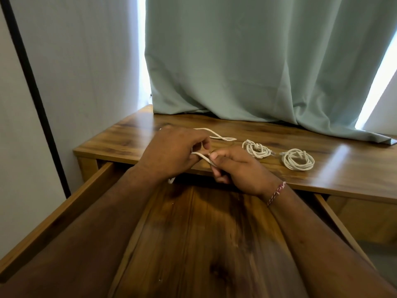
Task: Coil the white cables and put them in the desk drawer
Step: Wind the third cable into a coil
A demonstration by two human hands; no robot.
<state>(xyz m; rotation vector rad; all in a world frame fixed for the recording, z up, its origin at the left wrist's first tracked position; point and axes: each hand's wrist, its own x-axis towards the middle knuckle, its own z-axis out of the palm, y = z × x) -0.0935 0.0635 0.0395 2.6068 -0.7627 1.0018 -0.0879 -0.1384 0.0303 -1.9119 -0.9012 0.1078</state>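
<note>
A loose white cable [217,135] trails across the wooden desk top [133,138] and runs into both hands. My left hand [171,153] grips a loop of it, and a short end hangs below that hand. My right hand [238,168] pinches the same cable between thumb and fingers, right beside the left hand at the desk's front edge. Two coiled white cables lie on the desk to the right: one [256,149] near the hands, the other [298,159] further right. The desk drawer [193,244] is pulled out under my forearms, its wooden floor bare.
A pale green curtain [257,61] hangs down onto the back of the desk. A white wall with a black slanted bar [32,82] stands to the left. The drawer's left side wall [58,216] runs beside my left forearm.
</note>
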